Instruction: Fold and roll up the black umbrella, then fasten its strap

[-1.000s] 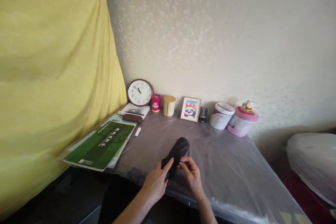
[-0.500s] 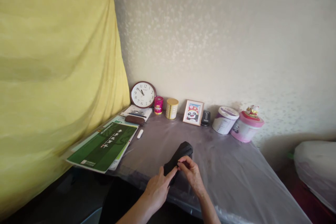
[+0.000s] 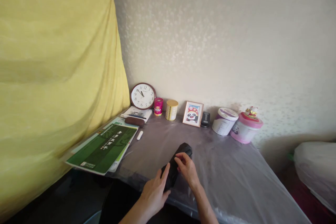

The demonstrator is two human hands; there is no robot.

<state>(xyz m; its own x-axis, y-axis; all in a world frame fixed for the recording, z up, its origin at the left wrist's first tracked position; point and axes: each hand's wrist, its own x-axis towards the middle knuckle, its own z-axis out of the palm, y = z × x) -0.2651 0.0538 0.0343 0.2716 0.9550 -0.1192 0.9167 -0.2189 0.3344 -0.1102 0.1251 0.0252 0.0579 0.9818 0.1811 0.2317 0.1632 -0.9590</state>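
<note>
Low in the frame's centre, left hand [image 3: 154, 190] curled against the near end of a folded black umbrella [image 3: 176, 164] lying on the plastic-covered table [image 3: 236, 178]. Just right, right hand [image 3: 187, 168] pinching, seemingly, its strap.

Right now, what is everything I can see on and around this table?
folded umbrella: 1, black, table front, under both hands
table: 1, under clear plastic sheet
green books: a stack, left edge
white stick: 1, beside the books
brown case: 1, behind the books
clock: 1, white face, against the wall
tins: 2, pink and yellow, by the clock
panda picture: 1, framed
tubs: 2, white and pink, back right
yellow cloth: left
left hand: on the umbrella
right hand: grip on the umbrella
</note>
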